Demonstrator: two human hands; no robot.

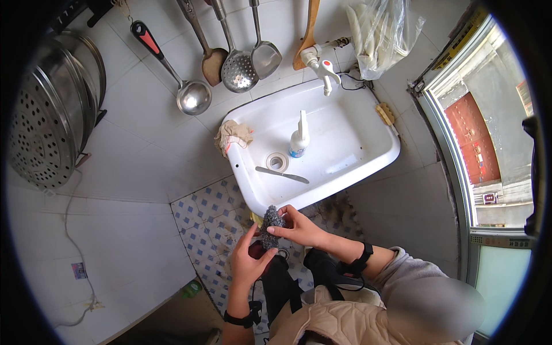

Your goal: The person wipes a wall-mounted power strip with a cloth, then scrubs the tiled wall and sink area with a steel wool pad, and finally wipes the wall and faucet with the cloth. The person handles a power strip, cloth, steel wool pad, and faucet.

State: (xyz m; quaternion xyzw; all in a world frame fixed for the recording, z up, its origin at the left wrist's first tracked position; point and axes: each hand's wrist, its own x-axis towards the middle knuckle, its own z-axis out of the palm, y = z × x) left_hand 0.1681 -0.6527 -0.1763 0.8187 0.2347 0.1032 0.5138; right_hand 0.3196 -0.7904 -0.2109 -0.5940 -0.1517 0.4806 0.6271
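Observation:
A grey steel wool scourer (pixel 272 226) is held between my two hands, just off the near left corner of the white sink (pixel 345 129). My right hand (pixel 299 228) pinches its upper part between thumb and fingers. My left hand (pixel 252 258) cups its lower end, the thumb resting against it. Inside the sink a white spray bottle (pixel 299 140) stands to the right of the drain (pixel 276 162), and a table knife (pixel 282 174) lies just below the drain. A beige cloth (pixel 234 136) drapes over the sink's left rim.
A white tap (pixel 321 69) juts over the sink's back edge, with a yellow sponge (pixel 385 114) on the right rim. A ladle (pixel 194 97), a skimmer (pixel 239 71) and spatulas hang behind. Steamer trays (pixel 41 133) stand at left; a plastic bag (pixel 379 39) hangs at right, near a window.

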